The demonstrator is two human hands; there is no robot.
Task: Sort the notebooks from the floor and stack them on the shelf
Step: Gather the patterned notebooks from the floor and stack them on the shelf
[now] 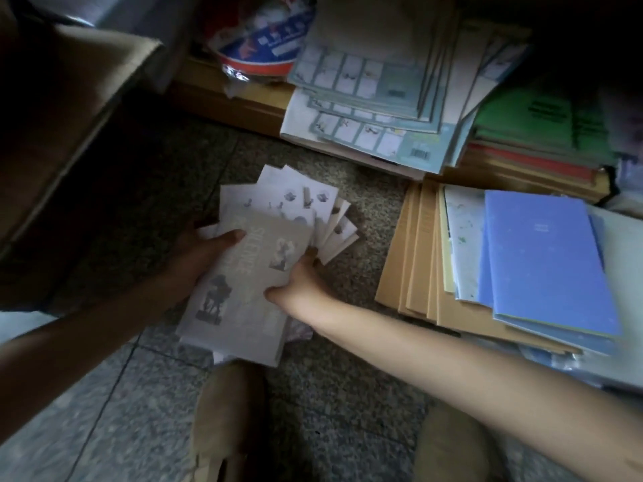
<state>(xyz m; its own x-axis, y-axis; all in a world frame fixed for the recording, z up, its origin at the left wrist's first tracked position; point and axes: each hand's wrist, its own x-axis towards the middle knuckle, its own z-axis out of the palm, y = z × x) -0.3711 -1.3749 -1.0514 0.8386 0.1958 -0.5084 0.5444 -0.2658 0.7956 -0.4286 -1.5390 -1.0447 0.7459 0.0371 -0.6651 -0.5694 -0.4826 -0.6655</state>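
A fanned pile of pale grey notebooks (243, 273) with small pictures on their covers lies on the speckled floor in the middle. My left hand (198, 255) grips the pile's left edge, thumb on the top cover. At the pile's right edge my right hand (299, 283) holds it, fingers curled under the notebooks. To the right lies a second pile on the floor: brown notebooks (417, 273) with blue notebooks (546, 266) on top. On the low wooden shelf (236, 99) at the back sits a stack of light blue notebooks (375, 99), and green and red ones (542, 133) beside it.
A brown cardboard box (69, 133) fills the upper left. A red, white and blue plastic bag (264, 40) sits on the shelf at the back. My two beige shoes (226, 422) stand on the floor at the bottom.
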